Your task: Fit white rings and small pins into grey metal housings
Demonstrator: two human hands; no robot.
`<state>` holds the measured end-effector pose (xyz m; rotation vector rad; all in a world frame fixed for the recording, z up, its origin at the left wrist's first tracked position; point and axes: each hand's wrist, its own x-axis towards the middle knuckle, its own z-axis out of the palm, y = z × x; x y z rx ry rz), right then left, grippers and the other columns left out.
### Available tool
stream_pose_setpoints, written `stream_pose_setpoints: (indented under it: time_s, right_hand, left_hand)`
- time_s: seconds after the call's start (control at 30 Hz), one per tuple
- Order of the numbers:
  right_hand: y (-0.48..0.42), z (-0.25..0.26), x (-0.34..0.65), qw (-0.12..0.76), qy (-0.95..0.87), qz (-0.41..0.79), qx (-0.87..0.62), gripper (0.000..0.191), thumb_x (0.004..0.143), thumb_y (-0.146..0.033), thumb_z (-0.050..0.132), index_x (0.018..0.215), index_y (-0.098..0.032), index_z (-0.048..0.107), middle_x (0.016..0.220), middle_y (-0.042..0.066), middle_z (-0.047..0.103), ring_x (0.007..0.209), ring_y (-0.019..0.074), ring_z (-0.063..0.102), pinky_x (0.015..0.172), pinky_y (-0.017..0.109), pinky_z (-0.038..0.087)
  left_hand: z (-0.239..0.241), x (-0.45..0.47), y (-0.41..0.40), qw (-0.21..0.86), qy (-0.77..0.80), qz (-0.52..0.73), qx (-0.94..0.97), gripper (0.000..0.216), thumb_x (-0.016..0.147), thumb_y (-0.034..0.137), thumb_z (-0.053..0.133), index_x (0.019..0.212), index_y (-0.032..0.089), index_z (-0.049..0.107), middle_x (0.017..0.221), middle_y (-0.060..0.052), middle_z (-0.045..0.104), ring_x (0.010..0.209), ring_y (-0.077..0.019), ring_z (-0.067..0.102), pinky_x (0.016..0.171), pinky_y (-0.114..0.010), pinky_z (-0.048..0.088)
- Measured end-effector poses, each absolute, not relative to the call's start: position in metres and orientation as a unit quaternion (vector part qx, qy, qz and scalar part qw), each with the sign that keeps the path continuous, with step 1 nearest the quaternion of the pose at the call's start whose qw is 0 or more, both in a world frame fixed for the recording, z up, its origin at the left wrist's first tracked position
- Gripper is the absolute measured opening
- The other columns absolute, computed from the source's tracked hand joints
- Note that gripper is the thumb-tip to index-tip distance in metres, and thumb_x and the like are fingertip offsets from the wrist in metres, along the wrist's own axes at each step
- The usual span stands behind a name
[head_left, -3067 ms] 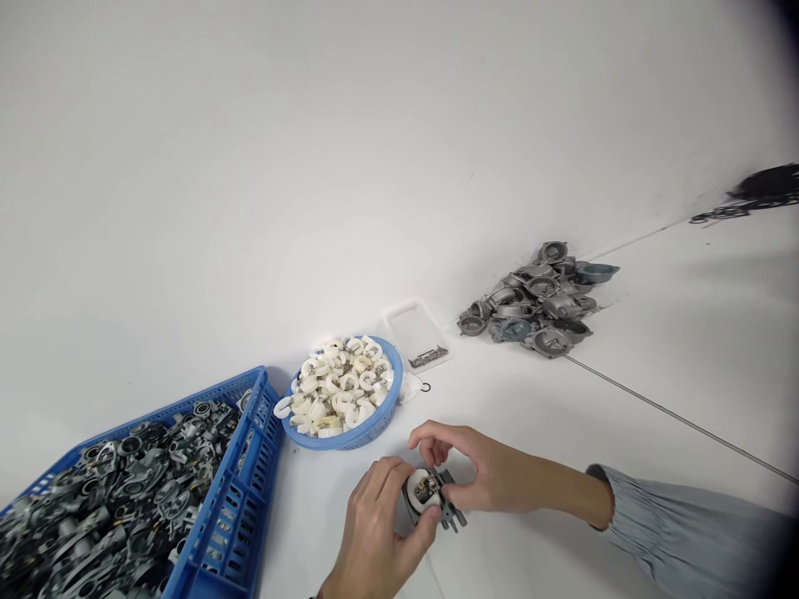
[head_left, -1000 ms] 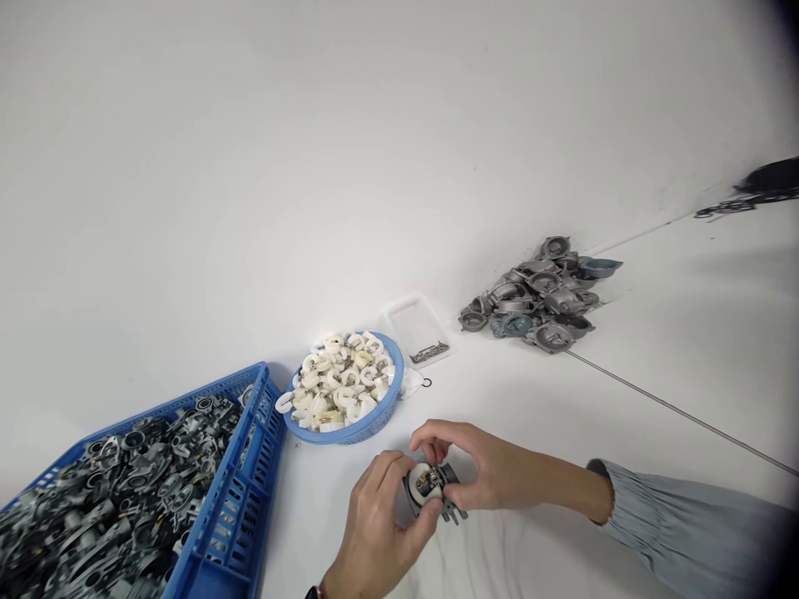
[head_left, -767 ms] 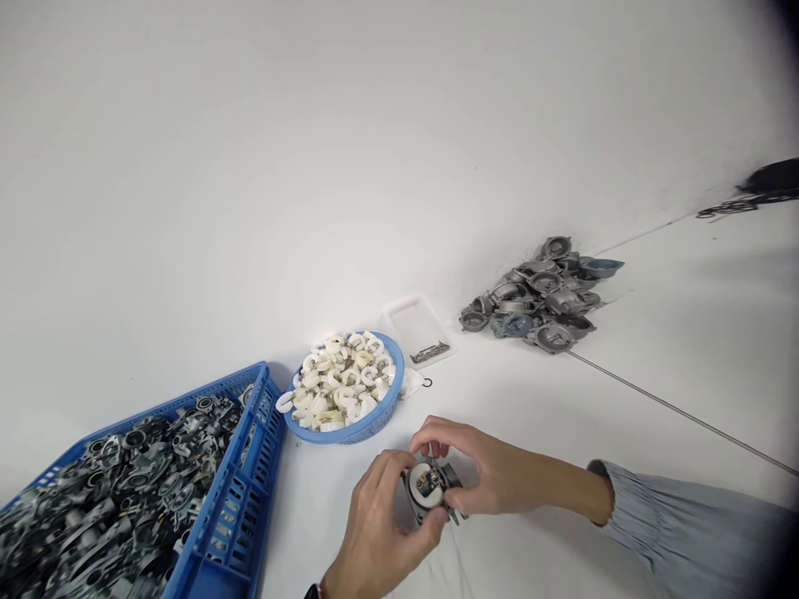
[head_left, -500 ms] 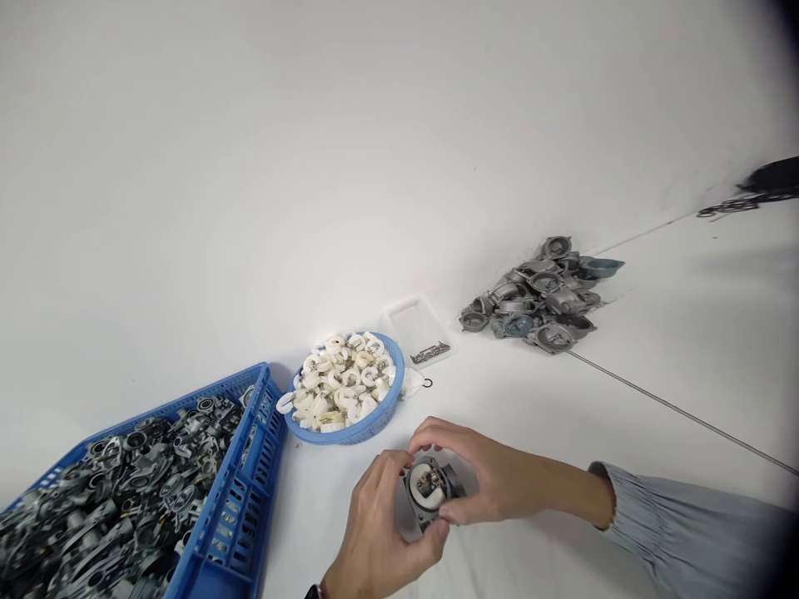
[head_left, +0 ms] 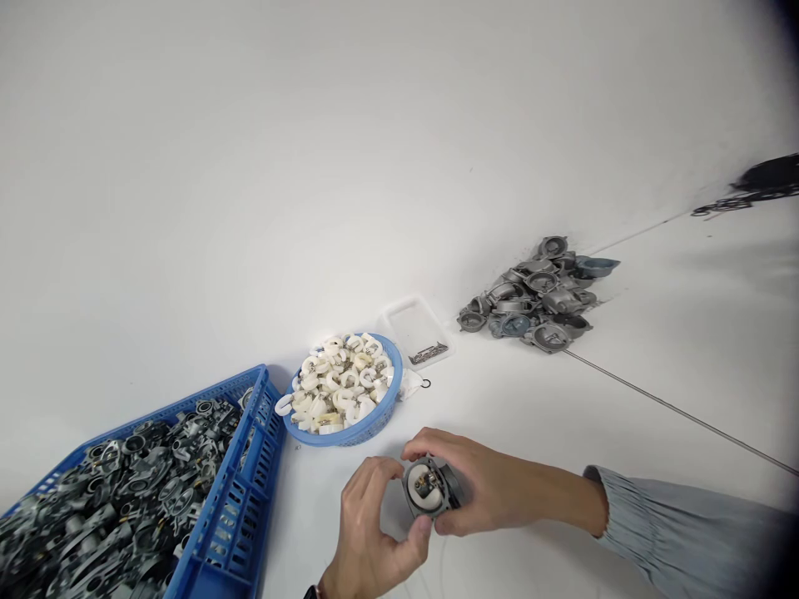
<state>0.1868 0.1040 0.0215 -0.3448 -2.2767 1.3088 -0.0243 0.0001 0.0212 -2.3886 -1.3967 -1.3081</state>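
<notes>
Carburetor body (head_left: pixel 429 489) clasped in right hand (head_left: pixel 493 491); left hand (head_left: pixel 374 528) pinches its lower edge, near blue basket (head_left: pixel 349 438).

One metal part (head_left: pixel 428 488), one crate (head_left: pixel 215 532), one basket (head_left: pixel 350 438), one clear tray (head_left: pixel 410 324) — one heap of castings (head_left: pixel 537 301).

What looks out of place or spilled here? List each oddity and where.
A small black ring lies loose beside the round blue basket, and one white part hangs over its left rim. Grey metal covers sit in a loose heap against the wall. The left hand and right hand grip a round metal part.
</notes>
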Motion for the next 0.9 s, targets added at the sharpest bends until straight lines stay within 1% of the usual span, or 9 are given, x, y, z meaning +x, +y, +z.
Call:
stream_pose_setpoints:
  time_s: [0.1,0.2,0.33,0.47,0.7,0.9]
  right_hand:
    - [0.1046,0.0158,0.1845,0.247,-0.838,0.472,-0.120,0.070,0.070,-0.022,0.087,0.135,-0.025,0.061,0.121,0.005,0.062,0.111,0.0274,0.060,0.096,0.037,0.048]
    - [0.1038,0.0141,0.1829,0.254,-0.837,0.470,-0.116,0.069,0.070,-0.019,0.085,0.135,-0.025,0.062,0.121,0.005,0.062,0.111,0.0269,0.060,0.097,0.038,0.048]
    - [0.0997,0.0159,0.1813,0.266,-0.830,0.476,-0.116,0.063,0.069,-0.016,0.083,0.129,-0.025,0.065,0.119,0.005,0.062,0.109,0.0263,0.060,0.094,0.037,0.048]
    - [0.0970,0.0145,0.1792,0.287,-0.825,0.473,-0.116,0.063,0.066,-0.012,0.082,0.126,-0.023,0.066,0.114,0.004,0.062,0.104,0.0246,0.061,0.089,0.035,0.048]
    - [0.0991,0.0112,0.1784,0.291,-0.822,0.475,-0.120,0.060,0.066,-0.015,0.084,0.123,-0.023,0.068,0.113,0.004,0.063,0.104,0.0251,0.061,0.089,0.036,0.048]
    - [0.0981,0.0126,0.1775,0.301,-0.822,0.469,-0.121,0.058,0.064,-0.015,0.081,0.120,-0.023,0.070,0.110,0.004,0.065,0.101,0.0255,0.062,0.088,0.036,0.049]
  left_hand:
    - [0.0241,-0.0257,-0.0020,0.078,-0.449,-0.444,-0.772,0.035,0.110,0.056,0.046,0.108,0.023,0.056,0.086,-0.004,0.065,0.073,-0.0204,0.065,0.063,-0.032,0.053]
    - [0.0244,-0.0261,-0.0036,0.096,-0.441,-0.440,-0.776,0.033,0.111,0.053,0.045,0.107,0.022,0.056,0.084,-0.004,0.065,0.070,-0.0202,0.065,0.062,-0.031,0.052]
    - [0.0224,-0.0248,-0.0044,0.115,-0.429,-0.437,-0.782,0.030,0.112,0.048,0.042,0.107,0.022,0.056,0.082,-0.004,0.066,0.068,-0.0208,0.065,0.061,-0.032,0.052]
    - [0.0232,-0.0233,-0.0044,0.128,-0.419,-0.434,-0.787,0.028,0.112,0.045,0.042,0.109,0.021,0.056,0.082,-0.005,0.066,0.067,-0.0214,0.066,0.061,-0.033,0.052]
    - [0.0265,-0.0219,-0.0046,0.137,-0.416,-0.426,-0.792,0.028,0.112,0.045,0.042,0.109,0.021,0.056,0.080,-0.005,0.066,0.066,-0.0217,0.065,0.059,-0.033,0.052]
    - [0.0251,-0.0220,-0.0054,0.132,-0.418,-0.424,-0.793,0.026,0.111,0.044,0.042,0.109,0.021,0.056,0.080,-0.006,0.067,0.066,-0.0218,0.065,0.060,-0.033,0.052]
